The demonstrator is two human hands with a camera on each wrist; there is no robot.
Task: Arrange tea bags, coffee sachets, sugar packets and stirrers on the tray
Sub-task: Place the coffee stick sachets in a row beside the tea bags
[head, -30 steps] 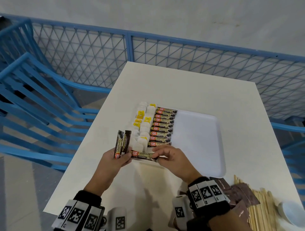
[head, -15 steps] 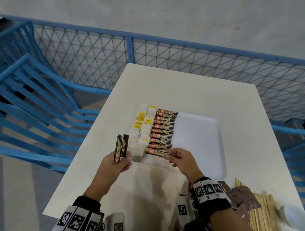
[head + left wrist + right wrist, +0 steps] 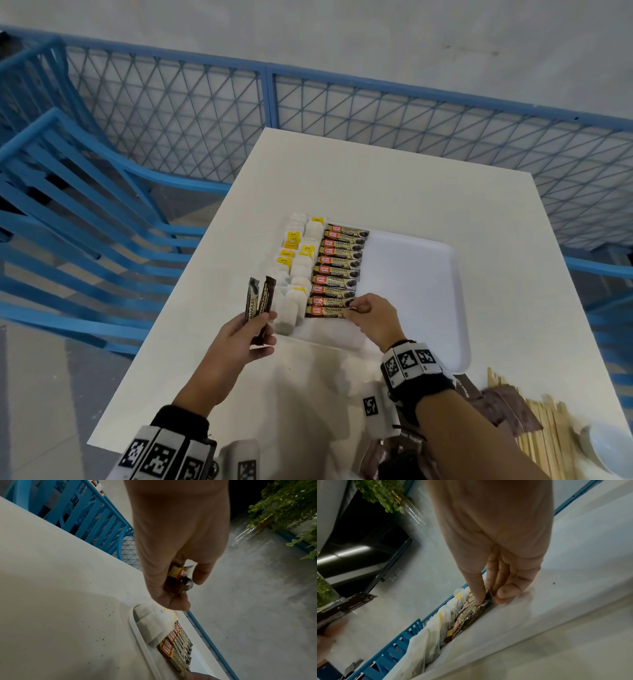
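Observation:
A white tray [image 3: 421, 274] lies on the white table. Along its left side stand white tea bags [image 3: 294, 274] with yellow tags, and beside them a column of coffee sachets [image 3: 340, 263]. My right hand [image 3: 356, 310] pinches the right end of the nearest coffee sachet [image 3: 325, 311], which lies flat at the near end of the column; thumb and forefinger pinch it in the right wrist view [image 3: 485, 599]. My left hand [image 3: 255, 329] holds two coffee sachets [image 3: 258, 301] upright just left of the tray's near corner, seen also in the left wrist view [image 3: 178, 578].
Brown sugar packets [image 3: 507, 407] and wooden stirrers [image 3: 544, 431] lie at the table's near right, next to a white bowl [image 3: 606, 448]. The tray's right half is bare. Blue chairs [image 3: 85, 219] and a blue mesh fence [image 3: 342, 120] surround the table.
My right hand carried a sachet from beside the left hand onto the tray and laid it at the near end of the column. The left hand stayed with its two sachets.

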